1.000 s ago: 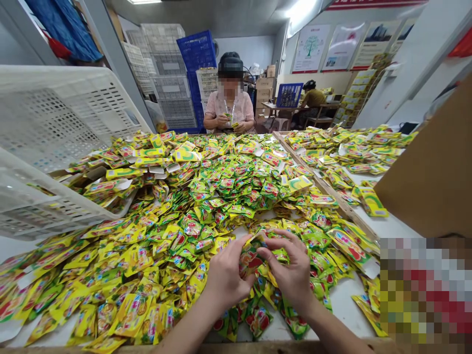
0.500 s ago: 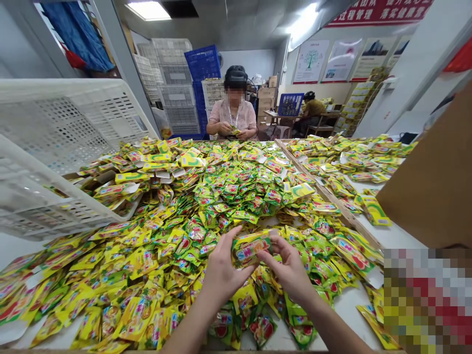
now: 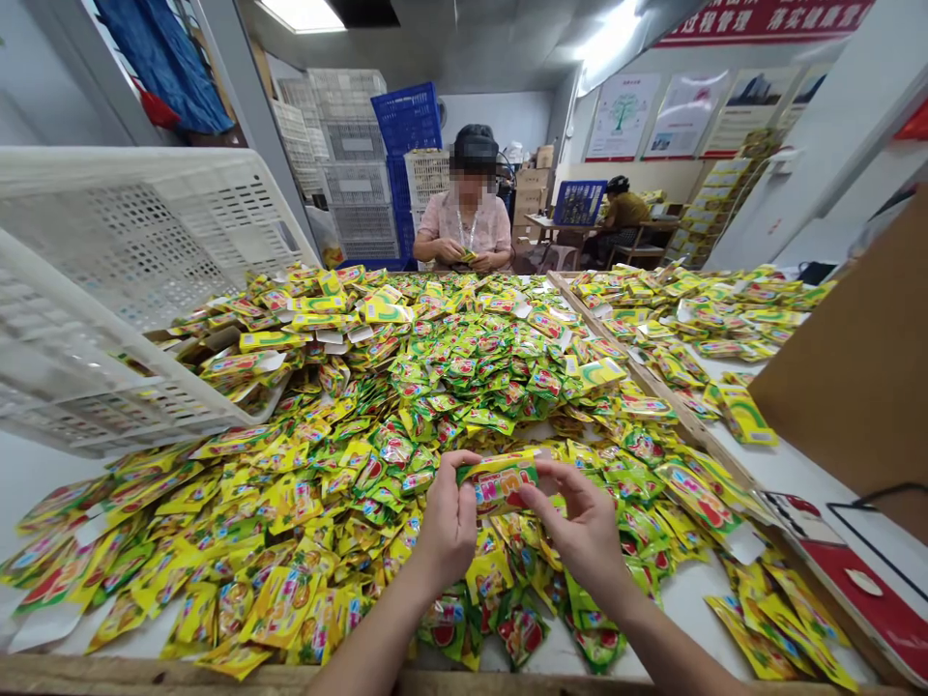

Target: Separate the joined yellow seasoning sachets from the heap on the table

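Room lies above the sachet heap (image 3: 435,387); a tilted plastic crate (image 3: 137,232) blocks leftward.

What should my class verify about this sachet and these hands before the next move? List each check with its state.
Sachet held between left hand and right hand: ok.
Sachet lifted above the pile of sachets: ok.
Sachet's seal intact: cannot tell.
Tilted white plastic crate away from the hands: ok.
Co-worker's hands apart, across the pile: ok.
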The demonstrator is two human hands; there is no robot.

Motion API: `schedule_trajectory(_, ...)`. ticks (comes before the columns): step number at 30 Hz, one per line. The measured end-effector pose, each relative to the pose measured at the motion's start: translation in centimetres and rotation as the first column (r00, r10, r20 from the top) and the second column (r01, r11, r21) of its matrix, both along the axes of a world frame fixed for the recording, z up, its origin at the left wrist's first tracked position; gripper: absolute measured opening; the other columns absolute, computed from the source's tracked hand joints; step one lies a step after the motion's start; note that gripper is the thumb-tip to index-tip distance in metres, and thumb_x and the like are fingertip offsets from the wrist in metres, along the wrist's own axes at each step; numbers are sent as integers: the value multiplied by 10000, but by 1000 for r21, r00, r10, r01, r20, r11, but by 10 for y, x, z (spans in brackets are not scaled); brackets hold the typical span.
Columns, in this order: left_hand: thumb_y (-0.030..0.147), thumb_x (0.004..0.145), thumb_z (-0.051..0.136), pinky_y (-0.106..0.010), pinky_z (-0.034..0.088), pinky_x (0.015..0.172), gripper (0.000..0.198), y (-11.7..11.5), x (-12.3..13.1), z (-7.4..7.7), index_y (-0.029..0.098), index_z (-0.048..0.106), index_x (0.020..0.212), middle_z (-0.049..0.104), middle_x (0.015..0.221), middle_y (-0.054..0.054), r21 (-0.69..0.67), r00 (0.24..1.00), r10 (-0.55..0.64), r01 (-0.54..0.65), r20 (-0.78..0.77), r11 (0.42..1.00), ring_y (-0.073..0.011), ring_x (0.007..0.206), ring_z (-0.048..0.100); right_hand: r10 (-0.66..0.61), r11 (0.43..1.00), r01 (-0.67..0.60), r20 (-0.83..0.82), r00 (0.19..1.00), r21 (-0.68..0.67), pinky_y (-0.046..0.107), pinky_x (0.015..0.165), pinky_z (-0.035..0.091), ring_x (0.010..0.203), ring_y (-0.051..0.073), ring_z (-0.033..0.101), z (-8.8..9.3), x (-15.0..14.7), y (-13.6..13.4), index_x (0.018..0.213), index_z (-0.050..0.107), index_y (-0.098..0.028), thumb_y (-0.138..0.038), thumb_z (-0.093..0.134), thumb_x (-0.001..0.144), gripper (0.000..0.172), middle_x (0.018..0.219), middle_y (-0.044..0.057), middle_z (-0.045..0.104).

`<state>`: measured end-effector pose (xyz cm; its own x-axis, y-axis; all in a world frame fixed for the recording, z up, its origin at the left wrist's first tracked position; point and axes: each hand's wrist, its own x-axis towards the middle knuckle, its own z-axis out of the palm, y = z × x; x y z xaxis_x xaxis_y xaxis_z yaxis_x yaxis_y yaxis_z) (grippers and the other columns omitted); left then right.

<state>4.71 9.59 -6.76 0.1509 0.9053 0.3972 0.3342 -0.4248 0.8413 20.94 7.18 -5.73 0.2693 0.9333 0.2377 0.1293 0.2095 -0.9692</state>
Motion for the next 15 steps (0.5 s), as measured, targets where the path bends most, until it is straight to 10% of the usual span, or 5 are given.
schedule_trajectory(7,393,856,501,-389,459,873,313,-10,11,1,192,467,1094,574,1044,-89,-65,995,-103,104,14,992,-229,992,566,29,998,-24,110,993,-51,345,779,521,926,240,545,0,6,-9,648,729,-194,-517,683,712,332,889,84,556)
schedule_trajectory(11,387,904,419,-359,493,793,325,-12,16,-2,203,428,1172,563,1025,-77,-162,986,-166,168,28,972,-188,862,599,19,990,-21,-20,1000,-137,324,596,558,711,201,635,2,26,-1,835,700,-199,-486,763,612,369,802,43,628)
schedule_trajectory(15,417,891,455,-311,498,683,466,-5,9,-3,208,315,1283,527,1022,-57,-179,989,-125,136,75,974,-133,702,565,-336,941,326,356,872,88,345,569,551,616,203,645,43,98,49,780,684,-166,-447,766,596,345,711,41,641)
